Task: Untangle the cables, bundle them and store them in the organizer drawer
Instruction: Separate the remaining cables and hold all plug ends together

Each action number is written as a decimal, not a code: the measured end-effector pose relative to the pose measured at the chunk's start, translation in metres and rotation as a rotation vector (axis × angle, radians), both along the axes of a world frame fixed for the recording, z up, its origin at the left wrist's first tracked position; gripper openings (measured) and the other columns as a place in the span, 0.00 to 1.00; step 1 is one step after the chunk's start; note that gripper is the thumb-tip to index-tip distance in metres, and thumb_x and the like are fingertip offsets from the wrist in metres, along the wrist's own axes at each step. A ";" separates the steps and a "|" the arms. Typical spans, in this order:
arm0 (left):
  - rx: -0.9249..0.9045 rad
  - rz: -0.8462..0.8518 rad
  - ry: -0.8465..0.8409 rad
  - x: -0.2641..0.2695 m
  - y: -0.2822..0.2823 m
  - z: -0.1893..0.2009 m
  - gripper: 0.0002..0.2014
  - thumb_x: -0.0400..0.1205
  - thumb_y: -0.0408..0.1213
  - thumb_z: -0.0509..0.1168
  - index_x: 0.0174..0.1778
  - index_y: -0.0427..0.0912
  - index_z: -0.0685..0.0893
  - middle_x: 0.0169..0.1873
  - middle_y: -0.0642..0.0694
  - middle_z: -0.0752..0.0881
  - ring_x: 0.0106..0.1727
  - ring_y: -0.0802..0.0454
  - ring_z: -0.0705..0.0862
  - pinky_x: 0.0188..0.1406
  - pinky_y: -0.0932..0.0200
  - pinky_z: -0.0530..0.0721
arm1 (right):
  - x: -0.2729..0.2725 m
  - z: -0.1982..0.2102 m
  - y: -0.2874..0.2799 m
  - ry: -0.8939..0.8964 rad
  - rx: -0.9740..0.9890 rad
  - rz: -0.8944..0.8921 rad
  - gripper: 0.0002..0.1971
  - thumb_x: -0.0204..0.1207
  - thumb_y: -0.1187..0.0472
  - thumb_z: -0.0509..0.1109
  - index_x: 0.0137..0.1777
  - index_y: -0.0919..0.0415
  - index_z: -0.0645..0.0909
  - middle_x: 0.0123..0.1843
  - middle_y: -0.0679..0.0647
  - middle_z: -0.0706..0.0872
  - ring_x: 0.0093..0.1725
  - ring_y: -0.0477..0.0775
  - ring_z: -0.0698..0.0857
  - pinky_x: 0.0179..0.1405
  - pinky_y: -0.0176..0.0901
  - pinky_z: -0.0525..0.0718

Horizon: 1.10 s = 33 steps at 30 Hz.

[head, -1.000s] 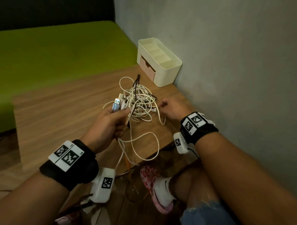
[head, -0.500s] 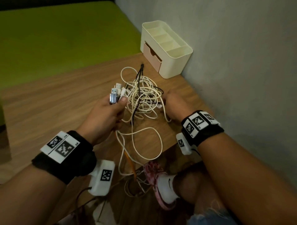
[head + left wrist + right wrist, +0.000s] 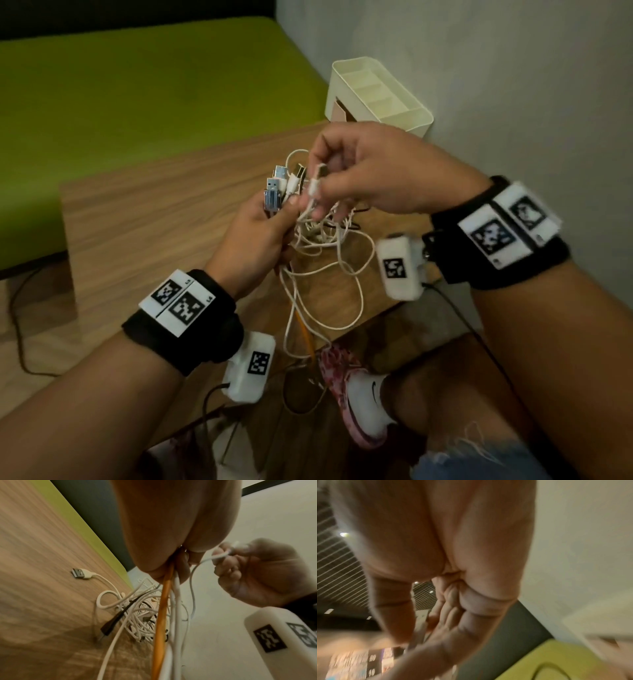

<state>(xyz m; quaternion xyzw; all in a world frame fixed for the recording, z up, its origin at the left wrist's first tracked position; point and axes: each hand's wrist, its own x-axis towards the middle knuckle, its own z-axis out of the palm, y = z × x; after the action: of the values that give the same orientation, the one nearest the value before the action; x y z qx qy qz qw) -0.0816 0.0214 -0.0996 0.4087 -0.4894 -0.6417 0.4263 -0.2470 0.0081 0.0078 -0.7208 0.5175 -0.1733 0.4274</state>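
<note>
A tangle of mostly white cables [image 3: 329,240] hangs over the near edge of the wooden table [image 3: 154,219]. My left hand [image 3: 260,233] grips a bunch of plug ends [image 3: 279,188], with white strands and an orange cable [image 3: 163,608] running down out of its fist. Just right of it, my right hand [image 3: 370,174] pinches one white connector end [image 3: 315,183] and holds it up above the tangle. The cream organizer [image 3: 407,114] with a pink drawer [image 3: 339,113] stands behind my hands against the wall. The right wrist view is blurred.
A green mattress [image 3: 137,85] lies beyond the table. A loose white USB plug [image 3: 80,573] and a black plug [image 3: 109,626] lie on the table beside the tangle. My knee and a pink shoe [image 3: 346,387] sit below the table's near edge.
My right hand has left the table beside the tangle and risen toward my left hand with a white connector pinched. My left hand has lifted its bunch of plugs a little.
</note>
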 end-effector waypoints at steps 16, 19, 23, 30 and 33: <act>0.063 0.019 0.203 -0.005 0.003 -0.013 0.14 0.84 0.51 0.59 0.42 0.45 0.81 0.30 0.45 0.70 0.26 0.57 0.65 0.24 0.62 0.64 | 0.013 -0.073 0.008 -0.484 0.038 -0.420 0.04 0.75 0.66 0.77 0.46 0.65 0.85 0.29 0.55 0.89 0.29 0.50 0.87 0.28 0.40 0.87; 0.042 0.016 0.200 -0.007 0.002 -0.014 0.12 0.84 0.49 0.59 0.44 0.46 0.83 0.30 0.47 0.71 0.26 0.57 0.66 0.24 0.62 0.65 | 0.016 -0.077 0.009 -0.428 -0.032 -0.430 0.03 0.75 0.62 0.77 0.43 0.59 0.86 0.29 0.50 0.86 0.28 0.48 0.84 0.30 0.42 0.86; 0.028 0.011 0.181 -0.007 0.004 -0.011 0.15 0.84 0.48 0.59 0.48 0.38 0.77 0.26 0.50 0.68 0.26 0.56 0.64 0.25 0.60 0.63 | 0.014 -0.084 0.006 -0.257 -0.140 -0.437 0.12 0.74 0.51 0.78 0.38 0.58 0.83 0.29 0.46 0.80 0.28 0.42 0.76 0.28 0.38 0.76; -0.127 0.092 0.002 0.000 0.007 0.002 0.17 0.88 0.49 0.57 0.43 0.48 0.87 0.24 0.55 0.74 0.26 0.57 0.71 0.27 0.56 0.70 | 0.010 -0.079 0.007 -0.084 -0.008 -0.248 0.19 0.81 0.36 0.59 0.49 0.47 0.84 0.42 0.41 0.88 0.40 0.40 0.85 0.40 0.42 0.83; -0.165 0.174 -0.074 0.003 0.007 0.008 0.19 0.89 0.46 0.54 0.38 0.41 0.81 0.29 0.52 0.83 0.35 0.57 0.83 0.40 0.60 0.82 | 0.009 -0.082 0.004 0.153 -0.113 -0.060 0.22 0.82 0.36 0.57 0.48 0.52 0.82 0.43 0.49 0.85 0.42 0.47 0.84 0.42 0.48 0.82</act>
<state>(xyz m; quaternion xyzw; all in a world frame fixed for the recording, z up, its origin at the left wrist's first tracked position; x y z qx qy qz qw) -0.0784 0.0282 -0.0915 0.4367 -0.5187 -0.5441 0.4942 -0.2375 0.0120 -0.0738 -0.7391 0.5592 -0.1595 0.3399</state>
